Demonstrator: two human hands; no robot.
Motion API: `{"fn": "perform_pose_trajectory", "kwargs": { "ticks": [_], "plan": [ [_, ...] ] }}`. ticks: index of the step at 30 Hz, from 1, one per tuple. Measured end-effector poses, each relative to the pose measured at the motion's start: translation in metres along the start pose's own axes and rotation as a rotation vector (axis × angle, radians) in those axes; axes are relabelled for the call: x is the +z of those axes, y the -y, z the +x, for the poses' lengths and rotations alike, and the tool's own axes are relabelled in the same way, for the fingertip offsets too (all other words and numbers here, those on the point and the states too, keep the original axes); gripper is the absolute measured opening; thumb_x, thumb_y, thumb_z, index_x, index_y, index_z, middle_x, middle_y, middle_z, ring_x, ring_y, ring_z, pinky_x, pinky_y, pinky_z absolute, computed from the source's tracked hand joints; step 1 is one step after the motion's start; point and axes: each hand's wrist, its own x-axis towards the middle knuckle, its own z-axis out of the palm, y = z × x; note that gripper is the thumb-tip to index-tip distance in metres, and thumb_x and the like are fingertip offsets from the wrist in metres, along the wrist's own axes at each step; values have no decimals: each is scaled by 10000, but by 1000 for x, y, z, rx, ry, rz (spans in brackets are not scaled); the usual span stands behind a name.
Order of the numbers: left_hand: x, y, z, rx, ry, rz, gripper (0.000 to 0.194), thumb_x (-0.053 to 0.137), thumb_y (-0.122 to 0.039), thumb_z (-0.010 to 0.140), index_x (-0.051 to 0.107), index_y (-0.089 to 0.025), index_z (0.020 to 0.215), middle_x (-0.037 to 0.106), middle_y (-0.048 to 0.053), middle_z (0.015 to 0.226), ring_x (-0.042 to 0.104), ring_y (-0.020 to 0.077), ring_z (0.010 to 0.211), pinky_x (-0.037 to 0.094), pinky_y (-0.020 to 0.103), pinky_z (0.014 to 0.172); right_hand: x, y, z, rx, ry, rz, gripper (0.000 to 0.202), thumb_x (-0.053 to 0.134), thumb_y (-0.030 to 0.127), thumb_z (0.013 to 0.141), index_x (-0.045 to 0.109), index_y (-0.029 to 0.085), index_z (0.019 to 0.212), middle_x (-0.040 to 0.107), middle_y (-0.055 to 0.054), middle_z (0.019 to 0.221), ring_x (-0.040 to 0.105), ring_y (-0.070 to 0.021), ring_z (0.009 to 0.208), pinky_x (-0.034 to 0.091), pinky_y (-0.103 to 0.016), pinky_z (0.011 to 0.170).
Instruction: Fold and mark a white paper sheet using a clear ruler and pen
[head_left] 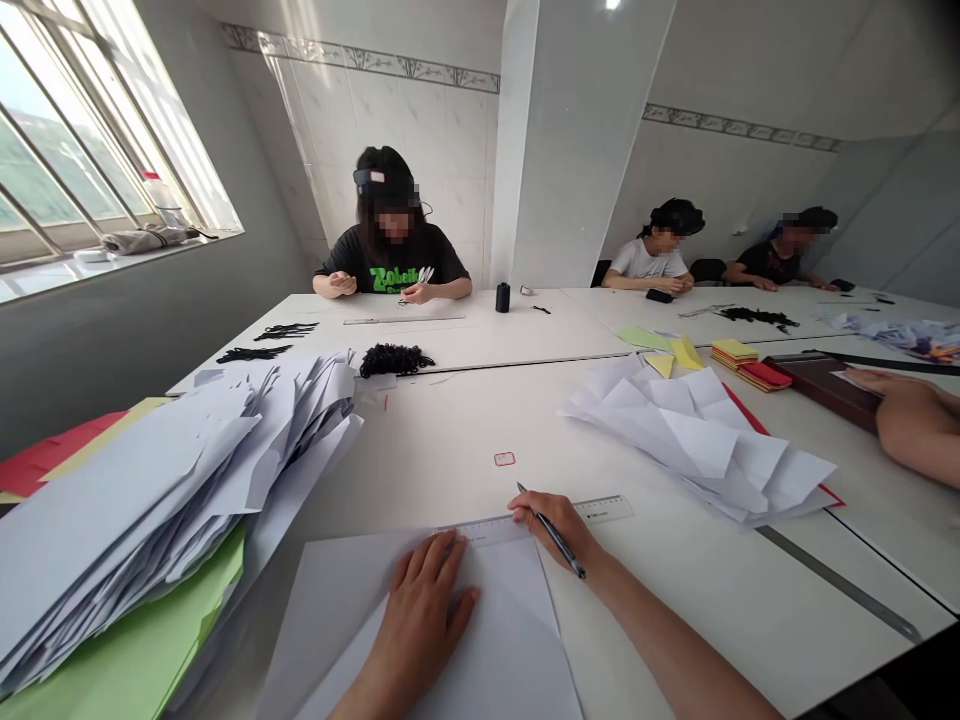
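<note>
White paper (517,620) lies on the white table in front of me. My left hand (424,610) rests flat on it with the fingers spread, their tips at the near edge of a clear ruler (609,508). The ruler runs along the paper's far edge and extends past it to the right. My right hand (559,530) holds a dark pen (559,545), its tip pointing up and to the left, while the fingers are near the ruler. Beyond the ruler sits a small red-bordered label (505,459).
At left a tall stack of white sheets (150,500) lies over green paper (165,640). Folded white papers (690,430) and a metal ruler (840,585) are at right. Black cord (394,359) lies farther back. People sit across the table; another person's hand (911,410) is at right.
</note>
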Motion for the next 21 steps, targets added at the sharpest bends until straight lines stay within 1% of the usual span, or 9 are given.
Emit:
{"fn": "perform_pose_trajectory", "kwargs": {
  "ticks": [5,11,16,21],
  "plan": [
    [0,0,1,-20,22,-31,424,458,-346,838,460,-253,1251,498,59,1266,454,248,1139,407,422,910,2,-3,0,-76,7,-37,249,490,394,822,670,247,912,670,-29,809,618,-187,751,484,-318,701],
    [-1,0,2,-24,21,-32,415,463,-351,834,464,-266,1240,498,53,1260,458,246,1130,408,417,902,2,2,0,-97,28,-53,236,499,357,823,675,239,926,675,-38,832,621,-193,779,479,-325,734],
    [-1,1,4,-15,0,-26,412,475,-361,826,473,-271,1228,511,47,1246,470,244,1116,415,410,893,-1,8,0,-97,33,-78,230,478,330,837,673,237,916,675,-25,823,623,-178,756,475,-298,710],
    [0,4,5,-19,-13,-36,404,485,-377,816,493,-286,1210,520,39,1238,485,245,1102,423,407,872,4,6,1,-97,31,-89,226,470,324,836,669,243,907,670,-5,812,621,-166,730,474,-288,678]
  ]
}}
